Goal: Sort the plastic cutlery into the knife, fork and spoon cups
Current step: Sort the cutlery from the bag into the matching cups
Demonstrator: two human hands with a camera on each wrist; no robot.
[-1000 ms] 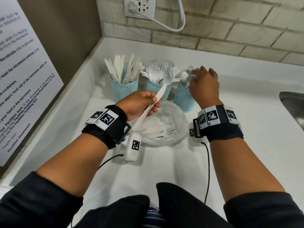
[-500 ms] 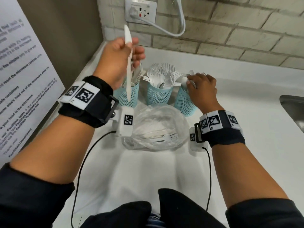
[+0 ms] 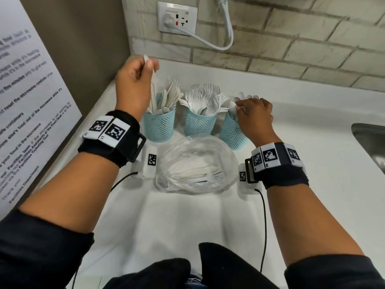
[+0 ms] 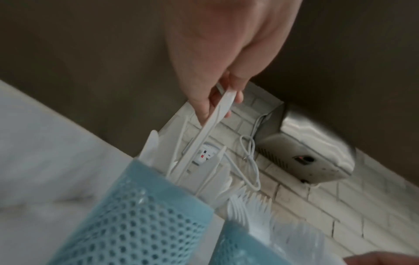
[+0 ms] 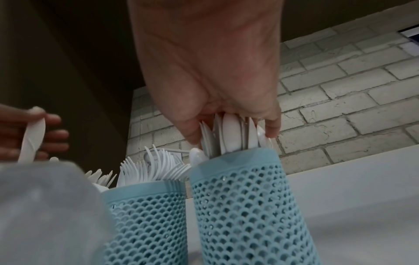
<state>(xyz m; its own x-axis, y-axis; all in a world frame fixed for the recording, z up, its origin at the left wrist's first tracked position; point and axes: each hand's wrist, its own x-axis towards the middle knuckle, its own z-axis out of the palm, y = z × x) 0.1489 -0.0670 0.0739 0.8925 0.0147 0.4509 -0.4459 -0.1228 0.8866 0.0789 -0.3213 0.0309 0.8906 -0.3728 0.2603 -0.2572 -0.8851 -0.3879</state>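
Three light-blue mesh cups stand in a row at the back of the white counter: the knife cup (image 3: 159,125) on the left, the fork cup (image 3: 199,125) in the middle, the spoon cup (image 3: 232,132) on the right. My left hand (image 3: 133,84) pinches a white plastic knife (image 4: 205,129) upright by its top, the lower end down among the knives in the left cup (image 4: 136,218). My right hand (image 3: 255,119) sits on top of the spoon cup (image 5: 247,206), fingers curled round the spoon bowls (image 5: 229,134). A clear plastic bag (image 3: 193,165) with several more utensils lies in front of the cups.
A brick wall with a socket (image 3: 177,17) and white cable runs behind the cups. A brown side wall with a printed notice (image 3: 27,101) bounds the left. A steel sink (image 3: 370,142) edge shows at far right. A metal dispenser (image 4: 303,152) hangs on the wall.
My left hand lifted the knife from above the bag, swung it upright over the left cup and has lowered its end into that cup. My right hand stayed on the spoon cup.
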